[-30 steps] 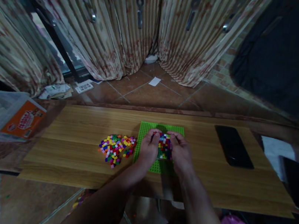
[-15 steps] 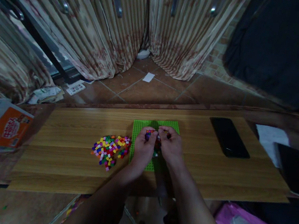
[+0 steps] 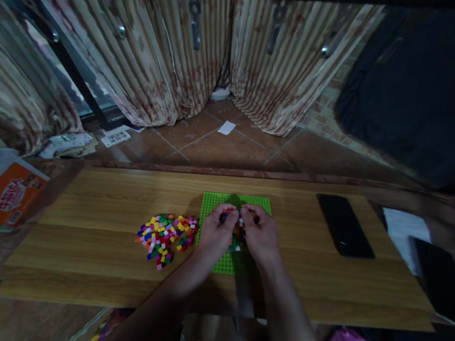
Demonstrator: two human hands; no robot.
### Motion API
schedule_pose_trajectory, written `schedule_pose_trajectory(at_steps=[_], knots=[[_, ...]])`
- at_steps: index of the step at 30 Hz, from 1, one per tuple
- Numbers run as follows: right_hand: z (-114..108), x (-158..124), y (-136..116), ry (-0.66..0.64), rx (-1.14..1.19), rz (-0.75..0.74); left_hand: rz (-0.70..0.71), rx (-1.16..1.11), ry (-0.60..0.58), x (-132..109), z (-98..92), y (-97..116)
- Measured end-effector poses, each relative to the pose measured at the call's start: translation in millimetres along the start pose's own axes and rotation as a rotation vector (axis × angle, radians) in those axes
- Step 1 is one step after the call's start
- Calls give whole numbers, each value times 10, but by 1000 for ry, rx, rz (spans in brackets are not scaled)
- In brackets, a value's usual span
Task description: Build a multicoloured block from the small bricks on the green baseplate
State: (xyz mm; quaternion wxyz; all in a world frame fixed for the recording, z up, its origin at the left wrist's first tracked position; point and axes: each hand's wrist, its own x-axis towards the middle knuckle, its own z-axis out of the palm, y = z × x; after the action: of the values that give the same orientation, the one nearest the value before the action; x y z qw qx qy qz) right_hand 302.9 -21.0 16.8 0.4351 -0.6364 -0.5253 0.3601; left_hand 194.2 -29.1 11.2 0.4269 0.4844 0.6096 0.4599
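Observation:
A green studded baseplate [image 3: 214,200] lies on the wooden table, with small coloured cubes [image 3: 237,243] on its middle, partly covered by my hands. My left hand [image 3: 217,230] is over the plate's left half, its fingers curled and thumb pressed in. My right hand [image 3: 261,235] faces it from the right, thumb and fingers pinched together. The fingertips of both hands meet or nearly meet above the cubes. What they pinch is too small and dark to make out. Left of the plate lies a loose pile of many-coloured cubes [image 3: 164,235].
A black phone-like slab [image 3: 345,225] lies on the wooden table [image 3: 113,193] to the right. Beyond the table's right end are white paper [image 3: 404,228] and a dark flat object [image 3: 442,277]. A plastic container with an orange label [image 3: 8,194] stands at left.
The whole scene sits slightly lower in the view, as the camera has tilted up. Both hands stay close together over the baseplate, with only slight finger movement.

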Motion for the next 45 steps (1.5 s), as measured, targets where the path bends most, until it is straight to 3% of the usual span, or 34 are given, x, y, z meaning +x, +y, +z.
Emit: schedule_pose_trajectory(at_steps=[8, 19, 35, 45], knots=[[-62, 90, 86, -10, 3, 1, -41, -122, 31, -56, -111, 103], [-16, 98, 88, -32, 39, 84, -64, -251, 80, -29, 1, 21], [-22, 73, 13, -24, -90, 43, -38, -206, 105, -59, 19, -7], [-65, 57, -14, -30, -250, -38, -69, -155, 52, -50, -35, 55]])
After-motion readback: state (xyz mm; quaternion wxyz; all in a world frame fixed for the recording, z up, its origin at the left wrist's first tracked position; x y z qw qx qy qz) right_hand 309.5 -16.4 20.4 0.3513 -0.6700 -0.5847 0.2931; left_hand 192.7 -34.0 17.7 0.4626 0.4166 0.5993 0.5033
